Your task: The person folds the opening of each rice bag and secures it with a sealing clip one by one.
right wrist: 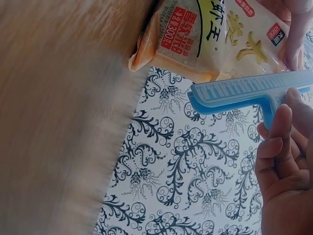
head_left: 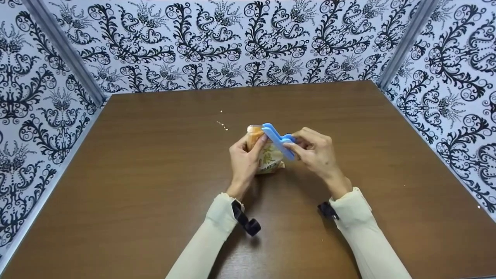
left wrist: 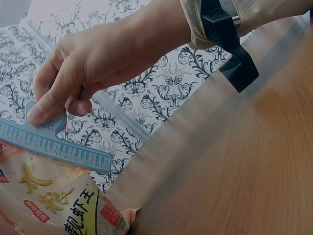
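In the head view, my left hand [head_left: 245, 157] grips a small plastic food bag [head_left: 270, 162] by its upper left part, with the thumb on the near face. The bag is orange and cream with printed characters. At its top right edge, my right hand [head_left: 318, 153] pinches the handles of a light blue bag clip [head_left: 276, 138] between thumb and fingers. The right wrist view has the clip [right wrist: 230, 93] lying along the bag's edge, its two bars slightly apart near the free end. Whether the bag's edge sits between the bars, I cannot tell.
A brown wooden table [head_left: 155, 174] spreads beneath both hands. A few pale crumbs [head_left: 223, 125] lie behind the bag. Patterned black-and-white panels [head_left: 217, 42] wall in the back and sides. Black wrist cameras [head_left: 246, 221] sit on both cuffs.
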`<action>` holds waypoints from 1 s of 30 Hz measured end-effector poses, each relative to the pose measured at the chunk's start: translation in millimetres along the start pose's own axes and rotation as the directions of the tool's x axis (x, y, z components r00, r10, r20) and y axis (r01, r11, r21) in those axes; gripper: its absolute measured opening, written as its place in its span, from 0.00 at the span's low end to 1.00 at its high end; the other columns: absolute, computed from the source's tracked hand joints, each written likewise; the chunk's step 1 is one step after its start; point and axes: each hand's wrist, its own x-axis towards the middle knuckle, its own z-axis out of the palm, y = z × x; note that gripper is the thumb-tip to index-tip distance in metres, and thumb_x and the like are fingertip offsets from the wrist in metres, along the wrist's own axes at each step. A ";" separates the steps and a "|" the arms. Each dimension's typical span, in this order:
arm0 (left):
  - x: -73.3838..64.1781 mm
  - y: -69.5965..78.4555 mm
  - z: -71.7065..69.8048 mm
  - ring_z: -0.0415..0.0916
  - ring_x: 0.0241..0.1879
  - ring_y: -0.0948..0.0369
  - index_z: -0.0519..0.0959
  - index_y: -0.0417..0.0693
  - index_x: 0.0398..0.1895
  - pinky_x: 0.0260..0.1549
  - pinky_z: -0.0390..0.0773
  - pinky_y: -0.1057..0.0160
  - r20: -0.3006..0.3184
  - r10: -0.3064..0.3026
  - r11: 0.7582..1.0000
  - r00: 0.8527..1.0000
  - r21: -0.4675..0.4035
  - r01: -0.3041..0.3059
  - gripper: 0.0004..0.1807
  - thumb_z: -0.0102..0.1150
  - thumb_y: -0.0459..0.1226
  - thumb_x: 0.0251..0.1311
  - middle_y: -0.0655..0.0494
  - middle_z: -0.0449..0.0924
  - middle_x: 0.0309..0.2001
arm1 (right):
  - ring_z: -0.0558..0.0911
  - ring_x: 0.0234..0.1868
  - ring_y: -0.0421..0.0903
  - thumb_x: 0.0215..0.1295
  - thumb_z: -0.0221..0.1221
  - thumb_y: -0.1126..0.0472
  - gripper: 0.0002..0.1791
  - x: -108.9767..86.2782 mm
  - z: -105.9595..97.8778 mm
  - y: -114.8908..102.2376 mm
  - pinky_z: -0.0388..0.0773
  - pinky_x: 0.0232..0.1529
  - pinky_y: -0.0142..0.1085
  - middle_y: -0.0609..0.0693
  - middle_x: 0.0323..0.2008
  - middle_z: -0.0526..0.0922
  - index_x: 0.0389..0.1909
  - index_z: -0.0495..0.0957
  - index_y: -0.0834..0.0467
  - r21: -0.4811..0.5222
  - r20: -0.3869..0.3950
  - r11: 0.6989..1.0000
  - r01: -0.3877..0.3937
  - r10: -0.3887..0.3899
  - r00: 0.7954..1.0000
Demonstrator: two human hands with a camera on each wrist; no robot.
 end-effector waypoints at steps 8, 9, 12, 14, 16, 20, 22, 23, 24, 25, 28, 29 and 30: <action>-0.1 2.0 -0.4 0.79 0.27 0.65 0.88 0.35 0.41 0.28 0.78 0.69 -0.004 0.000 1.000 1.000 0.003 0.000 0.09 0.72 0.34 0.62 0.52 0.86 0.30 | 0.74 0.22 0.35 0.57 0.75 0.64 0.08 2.4 0.8 -1.5 0.71 0.24 0.22 0.51 0.24 0.82 0.35 0.88 0.62 0.015 0.004 1.000 -0.008 0.008 1.000; -0.1 2.1 -0.6 0.79 0.27 0.65 0.87 0.35 0.40 0.27 0.78 0.69 -0.004 0.001 1.000 1.000 -0.001 -0.001 0.09 0.72 0.34 0.62 0.53 0.86 0.29 | 0.74 0.22 0.35 0.57 0.75 0.64 0.08 2.9 0.9 -1.6 0.71 0.24 0.22 0.51 0.24 0.83 0.35 0.88 0.63 0.017 0.005 1.000 -0.006 0.006 1.000; 0.0 1.4 -0.5 0.78 0.26 0.65 0.87 0.35 0.38 0.26 0.77 0.69 -0.007 0.003 1.000 1.000 -0.009 -0.003 0.08 0.72 0.34 0.62 0.56 0.85 0.28 | 0.74 0.22 0.35 0.57 0.75 0.65 0.08 3.2 1.3 -1.5 0.71 0.23 0.22 0.52 0.24 0.83 0.35 0.88 0.63 0.023 0.005 1.000 0.001 -0.002 1.000; 0.0 1.2 -0.3 0.78 0.26 0.65 0.87 0.35 0.37 0.25 0.76 0.69 -0.008 0.002 1.000 1.000 -0.013 -0.002 0.09 0.72 0.34 0.62 0.57 0.84 0.27 | 0.74 0.22 0.35 0.56 0.75 0.65 0.08 2.9 1.6 -1.1 0.71 0.24 0.22 0.52 0.24 0.83 0.35 0.87 0.63 0.022 0.003 1.000 0.007 -0.007 1.000; 0.0 1.0 -0.1 0.78 0.26 0.65 0.87 0.35 0.37 0.25 0.76 0.69 -0.006 0.001 1.000 1.000 -0.014 -0.001 0.08 0.72 0.34 0.62 0.57 0.85 0.27 | 0.74 0.22 0.35 0.57 0.75 0.65 0.08 2.4 1.6 -0.7 0.70 0.24 0.22 0.52 0.24 0.82 0.34 0.87 0.63 0.019 0.001 1.000 0.009 -0.009 1.000; 0.7 1.2 0.0 0.79 0.26 0.64 0.87 0.36 0.38 0.26 0.77 0.68 -0.006 -0.006 1.000 1.000 -0.005 0.006 0.09 0.72 0.35 0.62 0.55 0.86 0.28 | 0.74 0.22 0.36 0.58 0.75 0.65 0.08 2.6 1.6 -1.0 0.70 0.24 0.22 0.51 0.24 0.81 0.35 0.87 0.63 0.015 0.000 1.000 0.008 -0.008 1.000; 0.9 1.4 -0.3 0.79 0.27 0.64 0.88 0.36 0.39 0.26 0.78 0.68 -0.006 -0.012 1.000 1.000 0.002 0.012 0.09 0.72 0.35 0.62 0.53 0.86 0.29 | 0.74 0.23 0.36 0.58 0.74 0.64 0.08 2.8 1.9 -1.9 0.71 0.24 0.22 0.51 0.24 0.82 0.35 0.88 0.63 0.014 0.001 1.000 0.004 -0.004 1.000; 0.8 1.3 -0.4 0.80 0.27 0.64 0.87 0.36 0.39 0.26 0.78 0.68 -0.008 -0.016 1.000 1.000 0.006 0.016 0.09 0.72 0.35 0.62 0.53 0.86 0.29 | 0.74 0.23 0.36 0.58 0.74 0.64 0.08 2.8 2.0 -2.3 0.71 0.25 0.22 0.51 0.24 0.82 0.36 0.88 0.63 0.011 0.001 1.000 0.000 0.000 1.000; 0.7 1.5 -0.6 0.80 0.27 0.65 0.88 0.37 0.39 0.26 0.78 0.68 -0.010 -0.019 1.000 1.000 0.010 0.019 0.09 0.72 0.35 0.62 0.53 0.86 0.29 | 0.74 0.23 0.36 0.58 0.74 0.64 0.08 2.7 2.0 -2.8 0.71 0.25 0.22 0.51 0.25 0.82 0.36 0.88 0.63 0.010 0.003 1.000 -0.002 0.002 1.000; 0.6 1.4 -0.7 0.80 0.27 0.65 0.88 0.37 0.39 0.27 0.79 0.67 -0.012 -0.023 1.000 1.000 0.012 0.023 0.09 0.72 0.35 0.62 0.53 0.87 0.29 | 0.74 0.23 0.36 0.58 0.74 0.64 0.08 2.5 2.0 -3.0 0.71 0.25 0.22 0.51 0.25 0.82 0.36 0.88 0.63 0.012 0.004 1.000 -0.004 0.004 1.000; 0.1 0.9 -0.8 0.80 0.27 0.64 0.87 0.36 0.38 0.27 0.79 0.67 -0.011 -0.024 1.000 1.000 0.009 0.024 0.09 0.72 0.35 0.62 0.52 0.87 0.29 | 0.74 0.23 0.36 0.58 0.74 0.64 0.08 1.7 2.0 -3.2 0.72 0.25 0.22 0.51 0.25 0.82 0.36 0.88 0.63 0.014 0.002 1.000 -0.006 0.006 1.000; 0.1 0.9 -0.5 0.80 0.27 0.64 0.87 0.36 0.38 0.27 0.79 0.67 -0.010 -0.023 1.000 1.000 0.008 0.023 0.09 0.72 0.36 0.62 0.52 0.86 0.29 | 0.74 0.23 0.36 0.58 0.74 0.64 0.08 1.7 2.0 -3.0 0.72 0.25 0.22 0.51 0.25 0.83 0.36 0.88 0.63 0.018 -0.001 1.000 -0.005 0.005 1.000; 0.3 0.8 -0.5 0.80 0.27 0.64 0.87 0.36 0.38 0.27 0.79 0.67 -0.008 -0.022 1.000 1.000 0.005 0.022 0.09 0.72 0.35 0.62 0.52 0.86 0.29 | 0.75 0.23 0.36 0.58 0.74 0.64 0.07 1.8 2.1 -3.1 0.72 0.25 0.22 0.51 0.25 0.83 0.36 0.88 0.63 0.019 -0.005 1.000 -0.001 0.001 1.000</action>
